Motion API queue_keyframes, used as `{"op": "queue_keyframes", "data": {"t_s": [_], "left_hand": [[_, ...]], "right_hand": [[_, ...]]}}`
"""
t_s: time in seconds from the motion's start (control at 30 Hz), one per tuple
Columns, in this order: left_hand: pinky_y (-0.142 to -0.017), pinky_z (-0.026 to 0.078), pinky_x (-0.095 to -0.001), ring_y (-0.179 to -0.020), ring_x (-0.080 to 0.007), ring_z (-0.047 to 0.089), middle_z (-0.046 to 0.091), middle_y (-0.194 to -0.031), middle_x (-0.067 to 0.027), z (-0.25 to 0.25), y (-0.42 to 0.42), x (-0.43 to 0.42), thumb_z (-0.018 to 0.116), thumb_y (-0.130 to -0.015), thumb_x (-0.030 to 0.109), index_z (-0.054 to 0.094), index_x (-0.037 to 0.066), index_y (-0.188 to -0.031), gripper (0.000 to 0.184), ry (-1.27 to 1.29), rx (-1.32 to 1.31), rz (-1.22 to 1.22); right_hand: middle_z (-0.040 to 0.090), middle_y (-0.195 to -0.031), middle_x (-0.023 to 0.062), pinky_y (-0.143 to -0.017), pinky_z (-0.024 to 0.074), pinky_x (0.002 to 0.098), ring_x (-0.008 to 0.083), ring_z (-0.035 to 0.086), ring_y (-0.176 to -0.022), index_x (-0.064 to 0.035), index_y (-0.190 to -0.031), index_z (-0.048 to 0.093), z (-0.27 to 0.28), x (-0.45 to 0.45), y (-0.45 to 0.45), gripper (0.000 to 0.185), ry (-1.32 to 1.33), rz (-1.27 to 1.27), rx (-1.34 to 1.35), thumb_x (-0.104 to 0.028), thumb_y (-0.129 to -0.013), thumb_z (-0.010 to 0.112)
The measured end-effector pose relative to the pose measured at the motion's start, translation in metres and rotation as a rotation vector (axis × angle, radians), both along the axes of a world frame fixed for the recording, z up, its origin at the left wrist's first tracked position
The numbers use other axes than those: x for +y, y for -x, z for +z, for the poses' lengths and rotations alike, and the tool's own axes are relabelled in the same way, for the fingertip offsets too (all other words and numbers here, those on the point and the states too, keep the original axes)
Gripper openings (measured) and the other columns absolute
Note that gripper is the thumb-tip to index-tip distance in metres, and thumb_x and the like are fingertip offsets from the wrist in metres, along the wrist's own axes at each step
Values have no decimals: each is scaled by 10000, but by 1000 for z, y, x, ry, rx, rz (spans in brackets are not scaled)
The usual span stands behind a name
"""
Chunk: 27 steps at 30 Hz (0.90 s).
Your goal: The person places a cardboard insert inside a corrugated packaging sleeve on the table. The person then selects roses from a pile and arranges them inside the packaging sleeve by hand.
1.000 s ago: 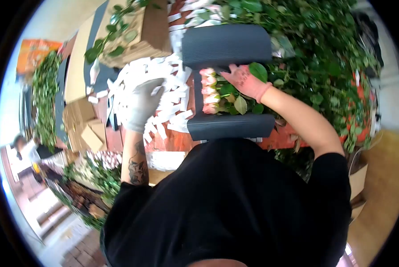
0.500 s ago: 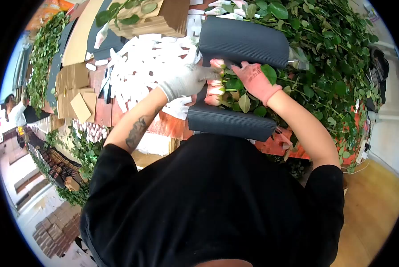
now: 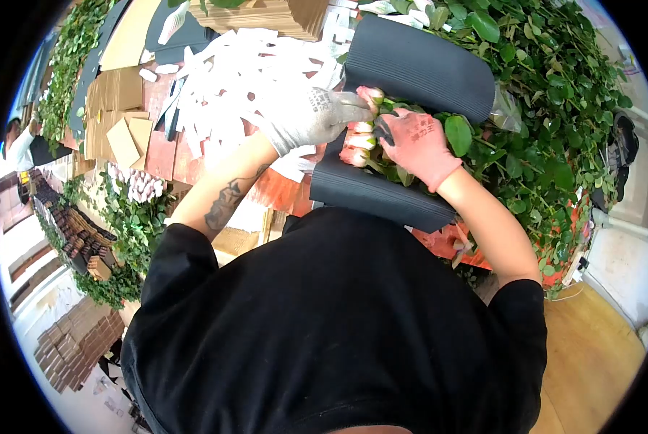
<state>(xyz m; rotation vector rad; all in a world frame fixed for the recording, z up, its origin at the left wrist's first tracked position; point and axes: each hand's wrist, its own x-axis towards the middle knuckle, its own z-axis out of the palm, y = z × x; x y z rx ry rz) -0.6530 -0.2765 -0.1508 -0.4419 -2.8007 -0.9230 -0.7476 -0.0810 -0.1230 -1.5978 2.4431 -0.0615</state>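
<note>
Several pink-and-white roses (image 3: 354, 155) lie in a row, heads to the left, between an upper black ribbed sheet (image 3: 418, 66) and a lower black ribbed sheet (image 3: 382, 195). My left hand (image 3: 318, 116), in a whitish glove, reaches in from the left. Its fingers are stretched out and touch the upper rose heads. From the right comes my right hand (image 3: 416, 143) in a pink glove with dark fingertips. Its fingers are bent around the rose stems just behind the heads, and the hand hides most of those stems and leaves.
White paper strips (image 3: 226, 94) are heaped left of the roses. Stacked cardboard (image 3: 280, 16) stands behind them, with more cardboard pieces (image 3: 114, 94) at left. Leafy rose stems (image 3: 541, 108) cover the right side. Another person (image 3: 20, 148) is far left.
My right hand has moved in closer behind the rose heads, and its fingers have curled. My left hand's fingers now reach the upper heads. The whole view has shifted slightly.
</note>
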Motion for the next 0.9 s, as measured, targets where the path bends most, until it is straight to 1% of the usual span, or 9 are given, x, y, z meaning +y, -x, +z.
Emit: {"op": "queue_keyframes", "data": {"t_s": [0.07,0.13,0.3,0.4,0.47,0.5,0.57,0.8,0.9], "left_hand": [[-705,514,-346,-815,-263,641,651,-985,-98,6,4,-2,521,-789,26,648,144,-1084,342,-39,58,-28],[-693,517,-347,-798,-263,647,663,-959,-92,13,7,-1,523,-798,38,633,175,-1127,372,-11,-170,-24],[-709,511,-342,-796,-244,648,668,-955,-70,-9,15,-3,548,-822,108,615,191,-1166,360,38,-78,-84],[-756,502,-335,-847,-233,640,661,-1005,-56,1,17,-1,571,-832,167,628,168,-1137,310,-105,-418,-21],[-821,488,-314,-946,-218,621,647,-1056,-50,6,21,2,591,-830,207,658,122,-1046,242,121,-454,-128],[-821,488,-314,-946,-218,621,647,-1056,-50,-2,20,1,591,-830,207,658,122,-1046,242,116,-461,-120],[-846,478,-306,-992,-209,604,639,-1073,-47,-19,20,-2,599,-823,189,670,85,-944,175,33,-248,-144],[-805,497,-301,-966,-198,623,657,-1049,-47,-13,17,-3,637,-791,151,681,66,-876,127,-9,-162,-128],[-786,502,-302,-936,-199,633,655,-1058,-57,-14,17,-4,642,-795,156,678,62,-861,120,-56,-173,-125]], "right_hand": [[619,-941,97,-733,499,377,263,622,-858,-98,-982,593,-5,0,3,304,-32,-7,9,-339,-798,594],[619,-930,90,-743,497,382,262,622,-852,-98,-978,597,-13,0,5,301,-65,-30,-2,-343,-802,586],[619,-874,104,-684,513,366,253,633,-805,-74,-866,577,-16,-7,1,254,-127,8,27,-316,-789,592],[618,-860,92,-687,512,365,251,634,-794,-69,-863,572,-19,-7,1,256,-142,14,53,-311,-783,594],[617,-860,84,-687,509,365,250,631,-804,-73,-870,576,-12,-1,1,248,-84,54,66,-304,-783,594],[616,-859,83,-690,505,368,249,628,-818,-74,-875,579,4,2,-2,248,-63,45,43,-305,-787,593],[613,-855,83,-695,495,379,246,619,-847,-77,-901,587,12,7,-3,260,-77,66,-17,-314,-795,596],[637,-805,105,-660,511,373,258,644,-786,-58,-849,586,-6,1,-3,228,-136,250,-10,-278,-790,601],[636,-803,102,-648,511,370,257,645,-769,-62,-865,581,-13,5,-3,211,-31,268,3,-258,-789,592]]}}
